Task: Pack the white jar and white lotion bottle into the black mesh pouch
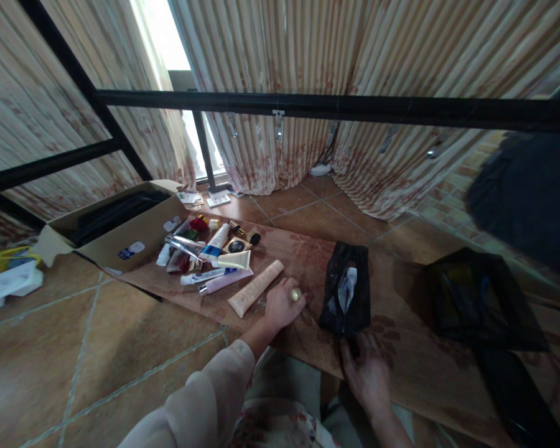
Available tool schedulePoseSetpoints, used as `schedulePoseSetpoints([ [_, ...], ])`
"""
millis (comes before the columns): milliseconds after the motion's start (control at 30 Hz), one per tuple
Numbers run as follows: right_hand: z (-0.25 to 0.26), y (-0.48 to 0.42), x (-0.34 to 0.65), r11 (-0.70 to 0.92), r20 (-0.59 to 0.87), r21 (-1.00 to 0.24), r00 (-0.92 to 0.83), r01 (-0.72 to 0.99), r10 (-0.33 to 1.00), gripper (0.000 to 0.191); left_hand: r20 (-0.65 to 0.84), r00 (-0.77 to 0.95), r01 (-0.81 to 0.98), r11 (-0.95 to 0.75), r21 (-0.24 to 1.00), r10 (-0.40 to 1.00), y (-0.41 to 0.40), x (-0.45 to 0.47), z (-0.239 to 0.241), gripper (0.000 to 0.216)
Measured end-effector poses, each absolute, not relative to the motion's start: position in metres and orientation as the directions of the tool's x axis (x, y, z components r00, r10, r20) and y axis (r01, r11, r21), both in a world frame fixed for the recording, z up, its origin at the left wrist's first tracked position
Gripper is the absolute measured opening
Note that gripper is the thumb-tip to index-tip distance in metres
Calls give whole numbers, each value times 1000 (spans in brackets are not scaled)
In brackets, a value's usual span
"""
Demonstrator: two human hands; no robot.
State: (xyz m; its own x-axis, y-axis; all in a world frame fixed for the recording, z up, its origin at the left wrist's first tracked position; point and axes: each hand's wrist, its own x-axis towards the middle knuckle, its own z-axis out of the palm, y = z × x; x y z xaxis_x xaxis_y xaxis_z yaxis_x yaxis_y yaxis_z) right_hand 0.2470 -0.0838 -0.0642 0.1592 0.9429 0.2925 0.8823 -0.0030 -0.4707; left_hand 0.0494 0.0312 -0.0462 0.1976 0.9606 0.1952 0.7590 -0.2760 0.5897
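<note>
Pale-sleeved left hand (284, 303) rests beside a beige tube (256, 289), its print unreadable.

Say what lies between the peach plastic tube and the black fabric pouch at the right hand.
The left hand, with a round yellowish object, in the head view.

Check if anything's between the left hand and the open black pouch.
Nothing visible: only brown cloth lies between the left hand and the black pouch. The right hand is at the pouch's near end, out of that line; a white item shows inside.
</note>
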Motion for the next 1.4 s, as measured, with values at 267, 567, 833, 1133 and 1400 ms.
schedulePoseSetpoints([
  [267,-62,-84,246,-4,298,-445,152,895,942,30,206,165,740,-259,621,964,32,50,-48,19],
  [567,-65,-84,247,-31,266,-450,167,893,949,31,226,159,725,-269,634,961,32,50,-52,20],
  [833,-69,-84,249,-10,280,-465,158,885,947,32,197,152,746,-243,620,969,32,51,-51,21],
  [1133,-67,-84,249,1,300,-460,154,888,941,32,202,157,751,-250,612,967,32,51,-51,22],
  [1400,-68,-84,248,-14,290,-447,160,894,943,32,212,163,745,-261,614,963,32,51,-51,21],
])
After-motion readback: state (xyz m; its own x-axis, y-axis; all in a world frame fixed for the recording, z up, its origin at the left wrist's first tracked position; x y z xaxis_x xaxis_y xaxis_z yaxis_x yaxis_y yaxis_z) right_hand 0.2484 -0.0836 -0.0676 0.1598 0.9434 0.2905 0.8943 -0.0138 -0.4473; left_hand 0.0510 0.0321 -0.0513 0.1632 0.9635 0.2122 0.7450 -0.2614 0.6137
